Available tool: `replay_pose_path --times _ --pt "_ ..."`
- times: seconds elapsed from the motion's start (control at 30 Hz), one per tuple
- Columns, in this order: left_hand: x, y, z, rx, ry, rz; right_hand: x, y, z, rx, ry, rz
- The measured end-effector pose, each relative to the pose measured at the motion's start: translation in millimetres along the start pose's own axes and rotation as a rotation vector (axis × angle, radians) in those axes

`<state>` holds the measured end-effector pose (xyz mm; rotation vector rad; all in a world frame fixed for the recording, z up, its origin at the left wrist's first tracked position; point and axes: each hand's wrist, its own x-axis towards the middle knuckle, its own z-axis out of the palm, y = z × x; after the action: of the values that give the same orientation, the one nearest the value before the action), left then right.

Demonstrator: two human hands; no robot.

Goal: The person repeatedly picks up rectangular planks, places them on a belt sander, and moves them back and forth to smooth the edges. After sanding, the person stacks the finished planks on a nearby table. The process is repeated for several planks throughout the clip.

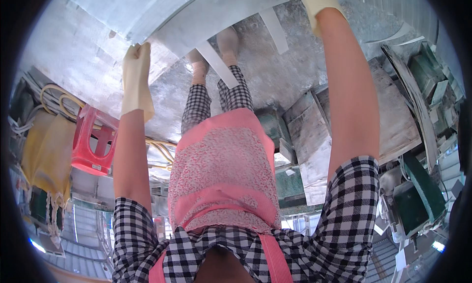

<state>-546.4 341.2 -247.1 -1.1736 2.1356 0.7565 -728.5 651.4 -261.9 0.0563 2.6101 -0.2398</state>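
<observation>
My left hand (137,69), in a cream glove, is closed with its fingertips pinched at the near left corner of a broad, pale grey sheet (211,20). The sheet stretches across in front of me, its near edge slightly bowed. My right hand (315,5), gloved alike, reaches to the top of the view beside the sheet's right end; its fingers are out of sight, so their grip does not show. Two narrow whitish strips extend from under the sheet's near edge: one strip (216,64) by my feet, another strip (274,31) farther right.
Worn grey flooring (280,74) lies around my feet. To the left are a red plastic stool (96,140), a yellow cloth (46,150) and coiled yellowish hose (59,99). Wooden boards (378,111) and green machinery (423,199) stand on the right.
</observation>
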Motion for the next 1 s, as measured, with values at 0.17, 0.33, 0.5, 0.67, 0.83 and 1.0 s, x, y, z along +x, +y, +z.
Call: replay_pose_path --times 0.17,0.33,0.5,0.67,0.83,1.0 --pt "-11.8 7.5 10.5 -0.356 -0.103 0.213 1.2 -4.2 -5.4 0.111 0.03 -0.04" --pt "-28.8 14.0 3.2 -0.898 -0.158 -0.02 -1.8 0.8 -10.5 0.385 0.035 -0.147" --pt "-60.5 35.1 -35.7 -0.809 -0.176 0.003 -29.0 -3.2 -43.6 0.841 -0.05 -0.257" --pt "-101.5 31.8 -68.3 -0.603 -0.089 0.098 -64.5 0.9 -87.9 0.592 0.039 -0.126" --pt "-77.1 0.3 -44.6 -0.098 -0.148 0.002 -62.3 16.5 -51.7 0.308 -0.055 -0.16" --pt "-23.7 -12.2 4.2 -0.204 -0.289 -0.04 -32.0 31.5 6.4 -0.078 -0.161 -0.037"
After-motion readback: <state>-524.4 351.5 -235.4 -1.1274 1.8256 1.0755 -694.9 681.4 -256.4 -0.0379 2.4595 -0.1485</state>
